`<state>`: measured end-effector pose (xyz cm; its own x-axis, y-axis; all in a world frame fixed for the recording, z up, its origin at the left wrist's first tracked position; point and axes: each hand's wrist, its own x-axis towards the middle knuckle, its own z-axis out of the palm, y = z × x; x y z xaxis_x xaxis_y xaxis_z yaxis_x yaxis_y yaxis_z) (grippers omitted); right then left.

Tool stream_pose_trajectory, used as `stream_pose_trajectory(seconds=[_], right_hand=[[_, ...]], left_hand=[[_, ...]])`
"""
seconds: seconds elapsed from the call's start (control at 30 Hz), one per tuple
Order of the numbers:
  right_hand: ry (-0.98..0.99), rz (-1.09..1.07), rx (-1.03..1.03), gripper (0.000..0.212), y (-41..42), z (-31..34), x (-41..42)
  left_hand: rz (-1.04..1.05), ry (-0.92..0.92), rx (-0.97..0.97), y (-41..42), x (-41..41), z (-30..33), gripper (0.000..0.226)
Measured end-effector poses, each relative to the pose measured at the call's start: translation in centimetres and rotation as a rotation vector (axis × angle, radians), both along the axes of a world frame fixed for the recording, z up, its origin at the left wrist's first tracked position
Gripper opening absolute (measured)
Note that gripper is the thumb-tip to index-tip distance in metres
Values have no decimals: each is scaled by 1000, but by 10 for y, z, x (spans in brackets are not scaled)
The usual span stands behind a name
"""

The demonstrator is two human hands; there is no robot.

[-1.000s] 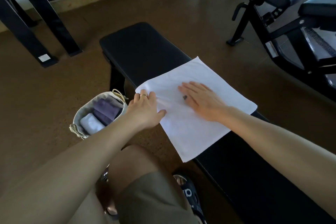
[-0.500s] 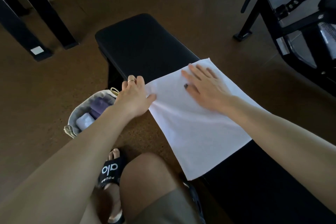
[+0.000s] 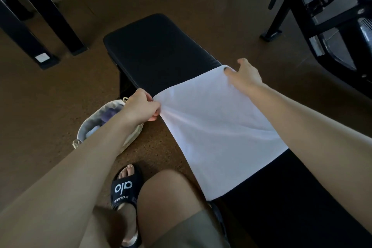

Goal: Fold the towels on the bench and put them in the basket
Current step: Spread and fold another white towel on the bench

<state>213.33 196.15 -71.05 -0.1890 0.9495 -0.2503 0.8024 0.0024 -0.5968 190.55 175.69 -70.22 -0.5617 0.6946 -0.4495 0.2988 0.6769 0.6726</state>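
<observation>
Here the left hand (image 3: 141, 109) and right hand (image 3: 244, 75) pinch the far corners of the towel (image 3: 217, 127); soft and limp, best carried by its corners.

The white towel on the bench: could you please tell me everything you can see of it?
The towel is plain white, soft-looking cloth, rectangular, still unfolded in a single layer. It lies spread across the black bench, its near end hanging over the bench's edge toward the person's knee. The left hand pinches its far left corner, where the cloth bunches into creases. The right hand holds the far right corner, thumb on top. Nothing else touches it.
</observation>
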Motion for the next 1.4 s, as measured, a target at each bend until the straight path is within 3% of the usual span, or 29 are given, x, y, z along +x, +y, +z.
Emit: stream_pose_trajectory(seconds=[0.17, 0.3, 0.33, 0.53, 0.63, 0.77, 0.9, 1.03, 1.17, 1.4], right_hand=[[117, -116, -108, 60, 19, 4, -1], [158, -145, -60, 6, 30, -3, -1], [159, -151, -72, 4, 29, -3, -1], [130, -212, -254, 34, 24, 6, -4], [169, -218, -295, 34, 28, 7, -3], [248, -249, -272, 27, 28, 7, -3], [309, -293, -235, 43, 28, 8, -2], [309, -265, -205, 23, 29, 10, -1], [285, -213, -174, 21, 30, 10, -3], [285, -205, -1, 17, 33, 13, -3]], left_hand=[[-150, 241, 38, -1, 3, 0, 36], [-194, 309, 91, 2, 3, -2, 25], [-198, 312, 96, 2, 3, -2, 22], [-204, 312, 61, 3, 1, -2, 23], [-232, 333, 41, 2, 0, -2, 30], [-261, 281, 34, 2, 0, 0, 19], [-270, 303, 59, 1, 0, 3, 12], [-304, 295, 100, 0, 0, 6, 9], [-381, 210, 109, 2, -2, 9, 6], [-347, 236, 198, 0, -10, 12, 26]])
